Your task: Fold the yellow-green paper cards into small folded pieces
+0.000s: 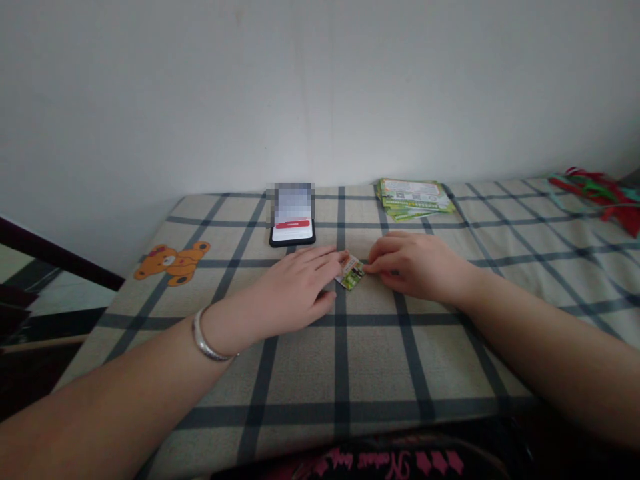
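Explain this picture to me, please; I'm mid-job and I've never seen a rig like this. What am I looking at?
There is no machine here: you see a person's two bare hands. The single picture comes from a camera worn on the head, looking forward and down.

The left hand, with a silver bangle at its wrist, lies with its fingers over one side of a small printed paper. The right hand has its fingertips at the opposite corner; whether they pinch it is hard to tell.

On the checked tablecloth are a phone beyond the left hand, a pile of green printed sheets beyond the right, a flat orange bear at left, and a red-and-green bundle at far right.
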A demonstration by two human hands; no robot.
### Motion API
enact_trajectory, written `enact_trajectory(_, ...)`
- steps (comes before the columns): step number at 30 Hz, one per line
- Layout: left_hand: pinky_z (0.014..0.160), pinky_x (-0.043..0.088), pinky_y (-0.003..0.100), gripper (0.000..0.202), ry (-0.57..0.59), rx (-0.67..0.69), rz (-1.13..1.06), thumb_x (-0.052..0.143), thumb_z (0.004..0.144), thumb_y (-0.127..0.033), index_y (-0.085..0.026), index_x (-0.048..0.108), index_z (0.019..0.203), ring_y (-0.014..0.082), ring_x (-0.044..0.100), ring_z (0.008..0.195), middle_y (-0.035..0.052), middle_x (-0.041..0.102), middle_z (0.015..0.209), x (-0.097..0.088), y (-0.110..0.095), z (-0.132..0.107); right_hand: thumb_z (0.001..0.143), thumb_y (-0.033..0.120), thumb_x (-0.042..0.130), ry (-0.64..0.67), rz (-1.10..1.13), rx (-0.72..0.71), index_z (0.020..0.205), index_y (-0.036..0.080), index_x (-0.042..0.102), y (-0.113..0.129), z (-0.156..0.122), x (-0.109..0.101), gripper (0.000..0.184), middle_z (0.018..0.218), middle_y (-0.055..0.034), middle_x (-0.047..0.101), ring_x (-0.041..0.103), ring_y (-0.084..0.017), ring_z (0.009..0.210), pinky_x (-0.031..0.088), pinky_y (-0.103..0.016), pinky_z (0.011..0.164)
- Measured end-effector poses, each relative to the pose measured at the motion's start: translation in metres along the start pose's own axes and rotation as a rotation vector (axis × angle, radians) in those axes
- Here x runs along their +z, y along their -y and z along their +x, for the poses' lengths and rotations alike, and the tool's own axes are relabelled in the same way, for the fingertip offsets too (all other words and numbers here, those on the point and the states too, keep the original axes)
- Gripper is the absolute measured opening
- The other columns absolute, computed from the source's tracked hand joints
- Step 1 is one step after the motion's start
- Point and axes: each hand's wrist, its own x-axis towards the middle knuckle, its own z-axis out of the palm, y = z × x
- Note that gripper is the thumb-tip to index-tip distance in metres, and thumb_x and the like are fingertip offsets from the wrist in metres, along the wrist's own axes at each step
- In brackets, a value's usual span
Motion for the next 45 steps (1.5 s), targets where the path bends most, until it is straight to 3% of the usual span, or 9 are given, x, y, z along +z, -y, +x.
enact_trajectory(7, 0.112, 0.037, 0.043, 0.042, -0.040, 0.010, -0.054, 0.048, 0.091, -0.022, -0.014, 0.051, 0.132, 0.0235, 0.043, 0.135, 0.0123, 0.050, 0.143, 0.000, 0.004, 0.001, 0.088, 0.017, 0.055, -0.059, 0.005, -0.053, 0.095, 0.016, 0.071, -0.002, 0.002, 0.008, 0.018, 0.101, -0.0074, 0.071, 0.061, -0.019, 0.092, 0.049, -0.033, 0.080)
enact_trajectory(12, 0.109, 0.041, 0.044, 0.032, -0.039, 0.008, -0.080, 0.048, 0.090, -0.017, -0.017, 0.062, 0.119, 0.0240, 0.051, 0.126, 0.0108, 0.056, 0.136, -0.004, 0.006, 0.002, 0.096, 0.022, 0.048, -0.092, -0.018, -0.185, 0.110, 0.017, 0.067, 0.007, 0.005, 0.015, 0.024, 0.116, -0.0074, 0.069, 0.060, -0.020, 0.105, 0.051, -0.034, 0.085)
enact_trajectory(20, 0.101, 0.048, 0.041, 0.027, -0.064, 0.042, -0.087, 0.049, 0.088, -0.014, -0.014, 0.063, 0.110, 0.0230, 0.059, 0.113, 0.0105, 0.062, 0.122, -0.005, 0.012, 0.005, 0.096, 0.018, 0.049, -0.068, -0.191, -0.275, 0.120, 0.016, 0.062, 0.017, 0.006, 0.014, 0.027, 0.113, -0.0090, 0.068, 0.062, -0.021, 0.101, 0.053, -0.034, 0.075)
enact_trajectory(27, 0.097, 0.050, 0.035, 0.019, -0.163, -0.009, -0.176, 0.051, 0.087, -0.011, -0.016, 0.062, 0.102, 0.0187, 0.062, 0.108, 0.0066, 0.067, 0.114, 0.005, 0.017, 0.009, 0.097, 0.017, 0.046, -0.081, -0.156, -0.266, 0.111, 0.013, 0.066, 0.019, 0.009, 0.013, 0.025, 0.103, -0.0093, 0.070, 0.063, -0.020, 0.094, 0.052, -0.032, 0.075)
enact_trajectory(31, 0.094, 0.052, 0.036, 0.016, -0.181, -0.065, -0.193, 0.052, 0.090, -0.013, -0.016, 0.063, 0.102, 0.0190, 0.064, 0.103, 0.0065, 0.068, 0.111, 0.010, 0.017, 0.009, 0.096, 0.016, 0.048, -0.059, -0.103, -0.234, 0.106, 0.013, 0.067, 0.015, 0.009, 0.014, 0.021, 0.100, -0.0091, 0.070, 0.062, -0.019, 0.094, 0.051, -0.031, 0.076)
enact_trajectory(36, 0.093, 0.052, 0.036, 0.012, -0.219, -0.042, -0.163, 0.056, 0.090, -0.017, -0.015, 0.067, 0.095, 0.0198, 0.063, 0.103, 0.0062, 0.069, 0.109, 0.008, 0.019, 0.008, 0.097, 0.021, 0.046, -0.074, -0.092, -0.240, 0.105, 0.013, 0.067, 0.011, 0.008, 0.016, 0.023, 0.103, -0.0092, 0.069, 0.061, -0.020, 0.094, 0.051, -0.032, 0.077)
enact_trajectory(40, 0.087, 0.054, 0.035, 0.015, -0.196, 0.014, -0.131, 0.054, 0.090, -0.015, -0.015, 0.069, 0.090, 0.0192, 0.065, 0.097, 0.0067, 0.070, 0.105, 0.004, 0.019, 0.009, 0.098, 0.021, 0.044, -0.074, -0.120, -0.270, 0.118, 0.016, 0.063, 0.012, 0.007, 0.015, 0.028, 0.111, -0.0098, 0.067, 0.060, -0.020, 0.097, 0.052, -0.032, 0.075)
enact_trajectory(45, 0.087, 0.054, 0.038, 0.021, -0.148, 0.038, -0.022, 0.050, 0.089, -0.013, -0.014, 0.069, 0.097, 0.0219, 0.065, 0.098, 0.0089, 0.069, 0.109, -0.001, 0.014, 0.007, 0.097, 0.018, 0.045, -0.049, -0.119, -0.274, 0.114, 0.016, 0.065, 0.014, 0.007, 0.012, 0.027, 0.109, -0.0103, 0.067, 0.059, -0.021, 0.101, 0.052, -0.032, 0.076)
